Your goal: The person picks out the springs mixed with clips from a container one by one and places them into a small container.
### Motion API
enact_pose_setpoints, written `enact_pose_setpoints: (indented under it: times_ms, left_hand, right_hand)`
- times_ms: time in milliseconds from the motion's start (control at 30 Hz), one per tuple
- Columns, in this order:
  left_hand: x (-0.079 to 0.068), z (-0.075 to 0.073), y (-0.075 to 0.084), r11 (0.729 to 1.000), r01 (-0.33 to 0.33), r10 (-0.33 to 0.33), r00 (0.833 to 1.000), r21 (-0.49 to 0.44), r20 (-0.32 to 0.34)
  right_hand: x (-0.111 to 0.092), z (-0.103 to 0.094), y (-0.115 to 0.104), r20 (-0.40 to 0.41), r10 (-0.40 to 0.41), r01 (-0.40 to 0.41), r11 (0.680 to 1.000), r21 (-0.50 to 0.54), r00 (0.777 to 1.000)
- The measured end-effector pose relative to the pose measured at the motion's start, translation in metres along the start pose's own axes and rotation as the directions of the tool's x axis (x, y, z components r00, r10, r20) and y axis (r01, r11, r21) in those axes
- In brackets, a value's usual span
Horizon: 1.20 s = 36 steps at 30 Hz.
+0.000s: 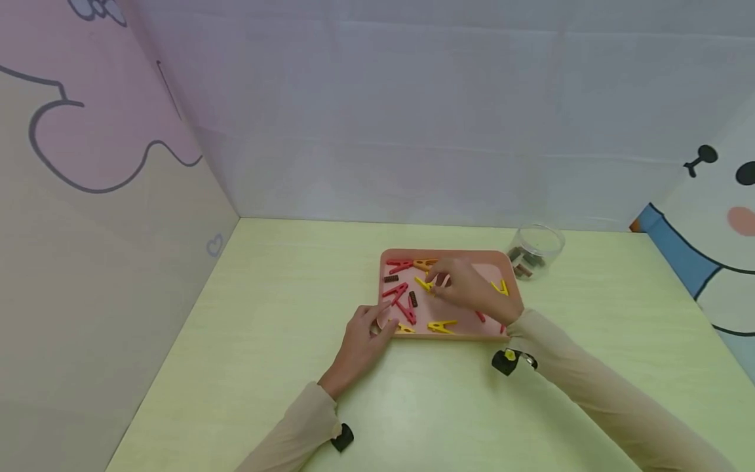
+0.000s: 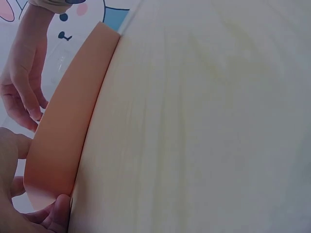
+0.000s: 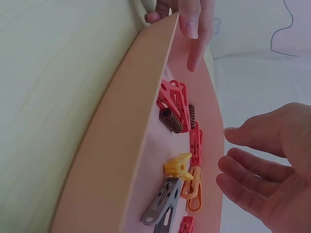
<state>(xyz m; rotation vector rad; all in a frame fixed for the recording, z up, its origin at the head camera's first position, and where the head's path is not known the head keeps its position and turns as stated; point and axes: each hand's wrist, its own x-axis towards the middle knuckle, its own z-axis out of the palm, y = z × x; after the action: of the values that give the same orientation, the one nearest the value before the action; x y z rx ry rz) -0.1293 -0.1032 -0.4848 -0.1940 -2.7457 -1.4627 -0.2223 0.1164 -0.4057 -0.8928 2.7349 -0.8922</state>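
Observation:
A shallow pink tray (image 1: 466,337) holds red clothespins (image 1: 399,265), yellow clothespins (image 1: 441,326), an orange clothespin (image 3: 194,188) and a grey clothespin (image 3: 163,204). Small dark ribbed pieces (image 3: 171,120) lie among them. My left hand (image 1: 361,341) grips the tray at its near left corner, fingers over the rim and one digit against the outer wall. My right hand (image 1: 466,285) hovers over the tray beside a yellow clothespin. In the right wrist view its thumb and fingers are apart, and nothing shows between them.
Just behind the tray's right end stands a clear round container (image 1: 539,242) with several dark pieces and a brown one in it. The pale table (image 1: 283,282) meets a white wall (image 1: 377,164) at the back. Printed walls flank both sides.

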Motion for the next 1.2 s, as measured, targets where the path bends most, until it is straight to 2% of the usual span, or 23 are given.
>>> enact_pose_setpoints:
  times_ms: [267,733,1033,1200]
  left_hand:
    - [-0.003,-0.004,0.001,1.0,0.016,-0.016,1.0,0.005,-0.006]
    - [-0.003,-0.008,0.0,0.999,0.049,-0.049,0.999,-0.004,-0.01]
    - [0.001,-0.002,0.002,0.999,0.045,-0.045,0.999,-0.02,0.005]
    - [0.001,-0.001,0.003,0.999,0.04,-0.04,0.999,-0.026,0.009]
  right_hand:
    - [0.004,0.012,-0.002,0.009,-0.02,0.02,1.0,0.019,1.0]
    - [0.009,0.031,-0.006,0.082,0.092,-0.1,0.99,0.095,0.992]
    - [0.01,0.033,-0.001,0.074,0.104,-0.108,0.993,0.046,0.992]
    - [0.011,0.036,0.001,0.089,0.138,-0.141,0.989,0.036,0.986]
